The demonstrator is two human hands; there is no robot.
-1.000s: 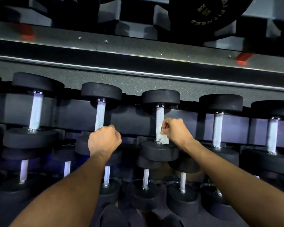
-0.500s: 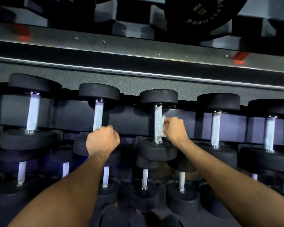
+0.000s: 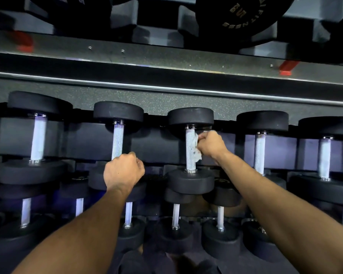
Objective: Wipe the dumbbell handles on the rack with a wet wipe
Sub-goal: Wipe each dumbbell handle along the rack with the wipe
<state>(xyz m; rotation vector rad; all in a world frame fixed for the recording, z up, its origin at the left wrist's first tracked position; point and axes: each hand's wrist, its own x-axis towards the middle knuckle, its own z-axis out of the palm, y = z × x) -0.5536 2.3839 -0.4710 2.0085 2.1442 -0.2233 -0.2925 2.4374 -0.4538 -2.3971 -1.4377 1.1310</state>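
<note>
So our right hand (image 3: 211,144) has slid up the middle dumbbell handle (image 3: 190,151) since a second ago. It's pinching the wet wipe (image 3: 196,150) against the handle's right side, up near the top now. Our left hand (image 3: 123,172) hasn't budged, fist wrapped round the neighbouring handle (image 3: 117,142). Looks like this handle's nearly done, with plenty more left on the rack (image 3: 166,62).

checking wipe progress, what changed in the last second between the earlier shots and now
The right hand slid the wet wipe up the middle dumbbell handle, from its lower end to its upper part, on the handle's right side. The left hand stayed gripping the neighbouring handle; the dumbbells did not move.
</note>
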